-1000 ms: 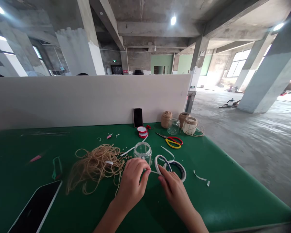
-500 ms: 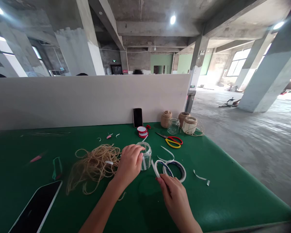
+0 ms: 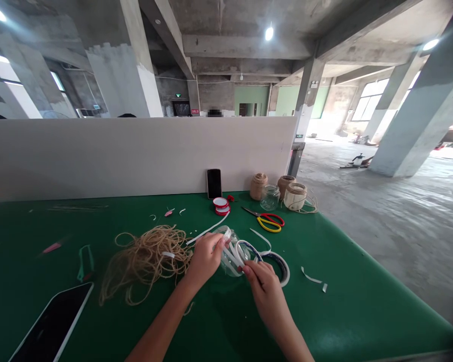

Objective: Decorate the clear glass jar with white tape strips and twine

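Note:
A clear glass jar (image 3: 231, 269) leans on its side between my hands, with a white strip of tape along it. My left hand (image 3: 206, 257) is closed at the jar's rim, its thumb and fingers pinching there; whether they also press the strip's end I cannot tell. Between the fingers of my right hand (image 3: 264, 281) is a roll of white double-sided tape (image 3: 251, 246), held against the jar's side. Behind that hand a second tape roll (image 3: 284, 266) lies flat. Tangled jute twine (image 3: 154, 251) spreads left of my left hand.
Scissors (image 3: 270, 221) with red and yellow handles lie beyond the rolls. At the back right stand a clear jar (image 3: 270, 197) and several twine-wrapped jars (image 3: 258, 186). A phone (image 3: 214, 184) leans on the white partition (image 3: 136, 156). A tablet (image 3: 53, 322) lies front left.
The jar has tipped from upright onto its side. My right hand has brought the tape roll leftward against it, and the strip now runs between my hands. A long white strip now shows behind the left hand.

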`<state>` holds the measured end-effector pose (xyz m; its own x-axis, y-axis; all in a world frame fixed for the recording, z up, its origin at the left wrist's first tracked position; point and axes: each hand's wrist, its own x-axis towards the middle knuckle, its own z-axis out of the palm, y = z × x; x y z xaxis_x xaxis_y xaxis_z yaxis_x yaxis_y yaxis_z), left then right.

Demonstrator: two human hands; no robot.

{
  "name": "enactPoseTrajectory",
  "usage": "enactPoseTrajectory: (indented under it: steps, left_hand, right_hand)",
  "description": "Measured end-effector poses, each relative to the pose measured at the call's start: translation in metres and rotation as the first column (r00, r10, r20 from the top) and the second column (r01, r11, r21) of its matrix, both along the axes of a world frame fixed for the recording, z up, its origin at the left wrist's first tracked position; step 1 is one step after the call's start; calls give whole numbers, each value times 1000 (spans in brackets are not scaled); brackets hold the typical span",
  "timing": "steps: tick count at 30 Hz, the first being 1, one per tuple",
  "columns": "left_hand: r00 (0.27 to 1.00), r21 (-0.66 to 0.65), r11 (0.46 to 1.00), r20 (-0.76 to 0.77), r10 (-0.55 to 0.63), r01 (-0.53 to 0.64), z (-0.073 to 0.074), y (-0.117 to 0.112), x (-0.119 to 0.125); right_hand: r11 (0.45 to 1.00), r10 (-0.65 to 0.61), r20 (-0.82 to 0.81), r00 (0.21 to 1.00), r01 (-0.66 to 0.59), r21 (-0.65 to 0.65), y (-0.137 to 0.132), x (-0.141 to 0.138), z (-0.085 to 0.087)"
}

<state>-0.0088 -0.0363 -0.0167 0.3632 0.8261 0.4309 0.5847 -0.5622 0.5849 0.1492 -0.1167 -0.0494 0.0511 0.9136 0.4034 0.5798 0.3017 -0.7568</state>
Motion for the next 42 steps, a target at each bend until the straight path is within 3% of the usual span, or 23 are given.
enactPoseTrajectory:
  steps: [5, 18, 31, 42]
  left_hand:
    - [995, -16, 999, 92, 29, -28, -6, -11, 6]
    - [997, 71, 995, 48, 65, -69, -12, -14, 12]
    - [992, -159, 987, 118, 48, -29, 4, -17, 11]
    - [993, -125, 991, 100, 62, -49, 2, -16, 11]
  right_hand:
    - [1000, 16, 38, 999, -16, 7, 3, 6, 12]
    - [998, 29, 218, 975, -17, -57, 1, 13, 25]
    - [996, 86, 313, 946, -71, -60, 1, 17, 27]
    - [996, 76, 368, 927, -52, -75, 0, 16, 32]
